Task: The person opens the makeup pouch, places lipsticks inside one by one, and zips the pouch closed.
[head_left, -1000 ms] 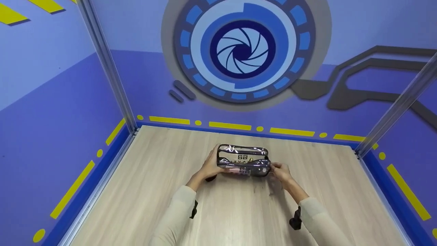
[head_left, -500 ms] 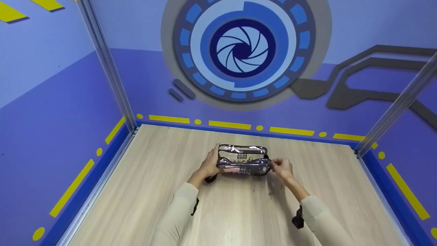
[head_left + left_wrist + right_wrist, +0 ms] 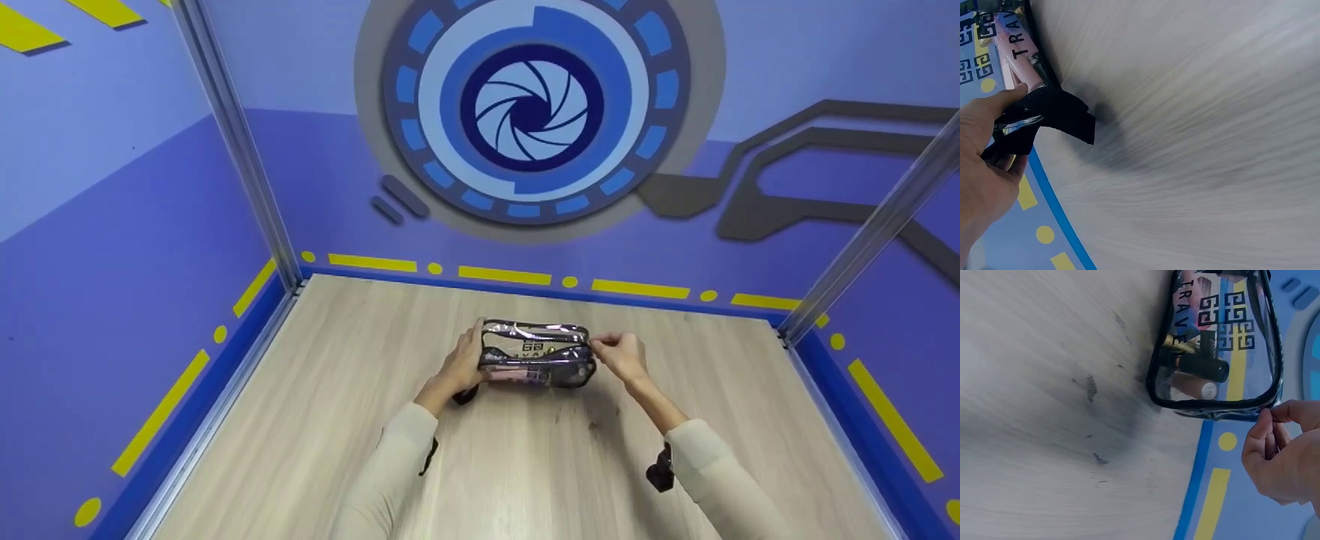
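A clear plastic toiletry bag (image 3: 534, 356) with black piping stands on the wooden table, between both hands. Through its wall in the right wrist view I see a black tube (image 3: 1204, 367), a brownish capped bottle (image 3: 1193, 386) and something pink. My left hand (image 3: 461, 364) grips the bag's left end; a black fabric strap (image 3: 1053, 109) hangs beside the thumb in the left wrist view. At the bag's upper right corner, my right hand (image 3: 622, 357) pinches the black edge between thumb and forefinger. Whatever small part lies between those fingertips is hidden.
The light wooden table (image 3: 360, 450) runs back to a blue and purple printed wall (image 3: 315, 187). Metal posts (image 3: 240, 150) stand at the back corners. Dark scuff marks (image 3: 1091, 388) show on the tabletop near the bag.
My right hand has moved up along the bag's right end, from its lower side to the upper corner. The left hand and the bag have barely shifted.
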A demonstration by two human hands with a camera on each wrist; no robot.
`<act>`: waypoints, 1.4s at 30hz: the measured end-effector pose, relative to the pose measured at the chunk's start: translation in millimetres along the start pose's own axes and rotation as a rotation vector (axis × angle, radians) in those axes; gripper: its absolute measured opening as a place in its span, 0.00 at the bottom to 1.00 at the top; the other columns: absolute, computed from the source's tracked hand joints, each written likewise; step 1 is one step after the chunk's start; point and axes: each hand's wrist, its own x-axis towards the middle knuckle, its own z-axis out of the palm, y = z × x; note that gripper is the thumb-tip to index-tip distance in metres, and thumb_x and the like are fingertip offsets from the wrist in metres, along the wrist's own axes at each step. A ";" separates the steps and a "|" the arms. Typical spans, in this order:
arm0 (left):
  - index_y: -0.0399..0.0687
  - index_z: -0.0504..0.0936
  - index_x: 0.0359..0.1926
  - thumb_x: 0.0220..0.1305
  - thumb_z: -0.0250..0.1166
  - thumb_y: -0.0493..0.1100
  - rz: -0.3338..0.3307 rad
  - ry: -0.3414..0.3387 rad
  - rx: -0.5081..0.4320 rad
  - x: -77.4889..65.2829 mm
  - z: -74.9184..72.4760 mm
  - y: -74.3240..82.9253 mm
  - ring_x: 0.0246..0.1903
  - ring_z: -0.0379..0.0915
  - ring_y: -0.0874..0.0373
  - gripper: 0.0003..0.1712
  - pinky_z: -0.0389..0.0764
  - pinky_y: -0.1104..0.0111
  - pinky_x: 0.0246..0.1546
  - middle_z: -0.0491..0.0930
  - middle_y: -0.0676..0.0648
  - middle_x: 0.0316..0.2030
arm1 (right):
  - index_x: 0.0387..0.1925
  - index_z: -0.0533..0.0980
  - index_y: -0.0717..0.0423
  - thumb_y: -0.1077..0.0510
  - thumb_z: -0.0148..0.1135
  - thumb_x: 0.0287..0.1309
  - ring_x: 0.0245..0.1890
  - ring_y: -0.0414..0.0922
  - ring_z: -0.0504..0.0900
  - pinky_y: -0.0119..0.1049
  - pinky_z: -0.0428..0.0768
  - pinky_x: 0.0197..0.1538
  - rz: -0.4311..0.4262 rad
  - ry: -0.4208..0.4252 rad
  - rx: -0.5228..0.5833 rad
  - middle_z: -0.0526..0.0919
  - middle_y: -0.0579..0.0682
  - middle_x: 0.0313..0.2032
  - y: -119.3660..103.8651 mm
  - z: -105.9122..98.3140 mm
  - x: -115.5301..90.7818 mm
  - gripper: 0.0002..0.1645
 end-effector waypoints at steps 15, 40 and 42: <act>0.37 0.49 0.76 0.49 0.77 0.30 0.005 0.008 0.016 0.6 0.2 7.5 0.68 0.65 0.36 0.60 0.73 0.46 0.68 0.67 0.30 0.67 | 0.28 0.87 0.69 0.71 0.69 0.52 0.25 0.46 0.86 0.35 0.84 0.31 -0.393 0.045 -0.157 0.89 0.61 0.27 -38.1 37.3 -12.8 0.03; 0.42 0.87 0.51 0.56 0.73 0.39 0.200 0.141 -0.103 28.1 0.2 84.0 0.48 0.78 0.49 0.19 0.75 0.54 0.56 0.86 0.45 0.38 | 0.29 0.86 0.68 0.67 0.73 0.52 0.27 0.50 0.89 0.40 0.85 0.33 -0.425 0.019 -0.164 0.90 0.57 0.26 -40.0 43.5 -10.3 0.04; 0.41 0.88 0.49 0.57 0.72 0.38 0.207 0.144 -0.089 29.7 3.5 88.5 0.46 0.79 0.49 0.17 0.77 0.56 0.54 0.86 0.45 0.36 | 0.28 0.87 0.67 0.67 0.72 0.54 0.28 0.51 0.90 0.44 0.86 0.35 -0.437 0.035 -0.171 0.90 0.57 0.27 -40.4 43.6 -10.3 0.04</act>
